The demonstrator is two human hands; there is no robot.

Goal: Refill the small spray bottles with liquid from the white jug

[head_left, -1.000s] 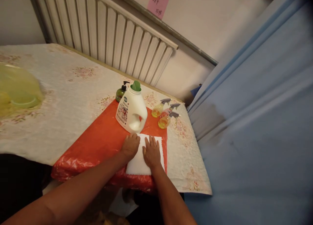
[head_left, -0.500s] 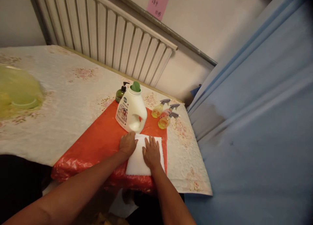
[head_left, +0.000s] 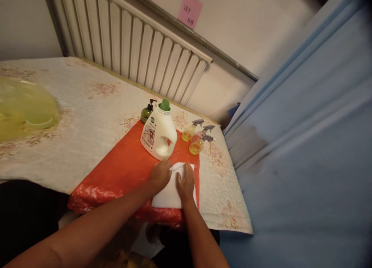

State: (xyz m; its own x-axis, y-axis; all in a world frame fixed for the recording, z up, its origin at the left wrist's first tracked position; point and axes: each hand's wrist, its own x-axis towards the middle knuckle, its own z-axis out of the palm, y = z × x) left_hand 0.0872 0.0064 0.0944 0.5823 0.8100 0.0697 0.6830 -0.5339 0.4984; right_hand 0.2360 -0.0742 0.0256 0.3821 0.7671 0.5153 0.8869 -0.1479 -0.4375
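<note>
A white towel lies on a red plastic sheet in front of me. My left hand is closed at its far left corner, fingers curled around the edge. My right hand is curled at the far right edge, thumb apart on the towel and fingertips partly hidden. Between the hands, the far edge is slightly lifted. Just beyond my left hand stands a big white detergent jug with a green cap.
Behind the jug is a green pump bottle. Several small spray bottles stand to the right. A yellow translucent bag lies at left on the floral tablecloth. A radiator runs behind; a blue curtain hangs at right.
My right hand has gone from lying flat with spread fingers to curling at the towel's far right edge. My left hand has shifted slightly right, and the far edge has lifted.
</note>
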